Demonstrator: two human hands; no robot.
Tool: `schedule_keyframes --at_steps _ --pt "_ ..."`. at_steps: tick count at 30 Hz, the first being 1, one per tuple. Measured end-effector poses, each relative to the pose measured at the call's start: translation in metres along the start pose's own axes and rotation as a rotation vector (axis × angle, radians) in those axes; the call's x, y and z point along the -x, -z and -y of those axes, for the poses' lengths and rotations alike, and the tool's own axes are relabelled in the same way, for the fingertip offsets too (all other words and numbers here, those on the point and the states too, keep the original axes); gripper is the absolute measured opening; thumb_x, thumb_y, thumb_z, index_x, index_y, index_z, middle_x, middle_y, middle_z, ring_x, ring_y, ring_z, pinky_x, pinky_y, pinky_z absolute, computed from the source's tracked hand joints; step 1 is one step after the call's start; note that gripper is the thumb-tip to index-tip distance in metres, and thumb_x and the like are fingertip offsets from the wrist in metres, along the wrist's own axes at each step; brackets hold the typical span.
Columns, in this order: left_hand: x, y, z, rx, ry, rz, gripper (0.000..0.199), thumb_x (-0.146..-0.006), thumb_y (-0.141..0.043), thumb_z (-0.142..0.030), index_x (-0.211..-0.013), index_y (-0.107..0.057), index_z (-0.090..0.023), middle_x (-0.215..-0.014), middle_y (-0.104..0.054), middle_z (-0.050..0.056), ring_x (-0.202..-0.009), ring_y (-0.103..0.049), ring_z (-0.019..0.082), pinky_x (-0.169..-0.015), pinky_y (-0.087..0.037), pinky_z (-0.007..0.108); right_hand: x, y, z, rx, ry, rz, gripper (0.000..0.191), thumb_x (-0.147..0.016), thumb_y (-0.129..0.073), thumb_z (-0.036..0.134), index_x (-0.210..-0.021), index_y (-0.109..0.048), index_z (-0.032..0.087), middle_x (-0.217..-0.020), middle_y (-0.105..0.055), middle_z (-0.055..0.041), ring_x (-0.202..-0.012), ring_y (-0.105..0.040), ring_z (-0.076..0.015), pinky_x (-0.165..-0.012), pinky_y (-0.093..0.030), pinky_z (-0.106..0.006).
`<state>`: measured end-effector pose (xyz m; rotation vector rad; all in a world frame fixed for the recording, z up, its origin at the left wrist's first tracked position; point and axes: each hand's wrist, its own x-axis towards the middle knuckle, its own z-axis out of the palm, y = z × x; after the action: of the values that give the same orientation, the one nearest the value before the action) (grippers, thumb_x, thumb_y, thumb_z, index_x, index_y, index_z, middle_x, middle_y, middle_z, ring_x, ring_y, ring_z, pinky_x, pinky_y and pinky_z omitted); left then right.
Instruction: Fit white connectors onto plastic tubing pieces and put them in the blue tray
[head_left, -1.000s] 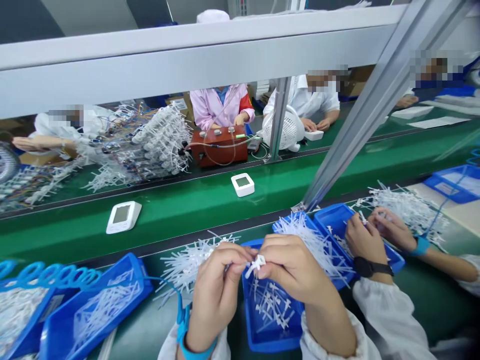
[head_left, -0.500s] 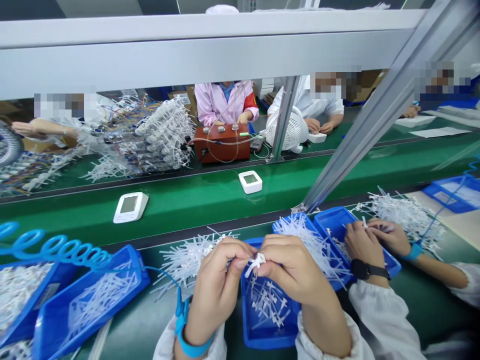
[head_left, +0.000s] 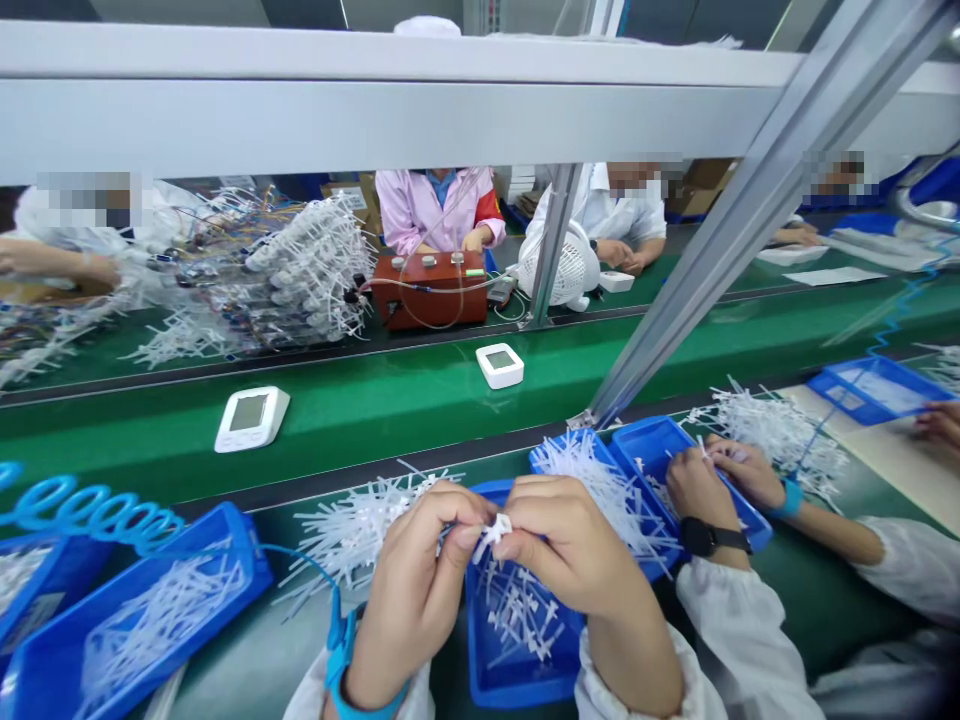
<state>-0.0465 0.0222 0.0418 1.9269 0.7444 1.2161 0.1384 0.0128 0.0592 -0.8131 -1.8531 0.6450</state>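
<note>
My left hand (head_left: 427,575) and my right hand (head_left: 566,545) meet in a pinch over a blue tray (head_left: 525,693). Between their fingertips is a small white plastic fitting (head_left: 498,525), and a short translucent tube piece (head_left: 481,548) points down-left from it. Both hands grip this work; fingers cover part of it. Inside the tray lie several small white fittings with tubes (head_left: 525,615). Around my left wrist is a blue wrist strap (head_left: 341,655) with a cord. Just behind my left hand spreads a pile of translucent tubes (head_left: 356,525).
At left stands a blue bin (head_left: 251,570) of tubes, with a coiled blue cord (head_left: 97,520) above. A co-worker's hands (head_left: 709,490) work over another bin at right. White monitors (head_left: 251,420) sit on the green conveyor (head_left: 390,400). A slanted metal post (head_left: 697,250) rises beyond.
The whole view has shifted, so most things sit slightly further left. My hands keep the same pinch on the white fitting, which looks turned only slightly.
</note>
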Motion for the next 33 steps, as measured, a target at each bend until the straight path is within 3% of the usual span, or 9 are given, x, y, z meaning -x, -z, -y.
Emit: schedule_keyframes --at_steps 19,27,33 --pt "-0.001 -0.001 -0.003 -0.096 -0.044 -0.02 0.015 -0.107 -0.046 -0.014 -0.096 -0.052 -0.021 -0.089 -0.059 0.0 -0.088 -0.062 0.01 -0.076 -0.05 0.02 0.001 0.001 0.003 0.084 0.018 -0.014 0.053 -0.109 -0.052 0.047 -0.067 -0.043 0.016 -0.061 -0.041 0.0037 -0.06 -0.037 -0.0091 -0.059 -0.027 -0.027" --pt "-0.001 -0.009 -0.007 -0.14 -0.068 -0.181 0.014 -0.105 -0.051 -0.012 -0.097 -0.056 -0.021 -0.092 -0.064 -0.001 -0.091 -0.067 0.009 -0.08 -0.053 0.017 0.0 -0.007 0.005 0.093 0.042 -0.116 0.05 -0.109 -0.052 0.046 -0.07 -0.042 0.016 -0.065 -0.041 0.0031 -0.062 -0.038 -0.0095 -0.061 -0.027 -0.027" --pt "-0.006 0.0 -0.01 -0.221 -0.132 -0.123 0.015 -0.104 -0.053 -0.01 -0.096 -0.059 -0.021 -0.088 -0.068 -0.001 -0.087 -0.068 0.009 -0.079 -0.052 0.017 0.0 -0.006 0.006 0.119 0.038 -0.073 0.048 -0.109 -0.054 0.043 -0.07 -0.044 0.016 -0.065 -0.044 0.0026 -0.063 -0.04 -0.0097 -0.062 -0.029 -0.026"
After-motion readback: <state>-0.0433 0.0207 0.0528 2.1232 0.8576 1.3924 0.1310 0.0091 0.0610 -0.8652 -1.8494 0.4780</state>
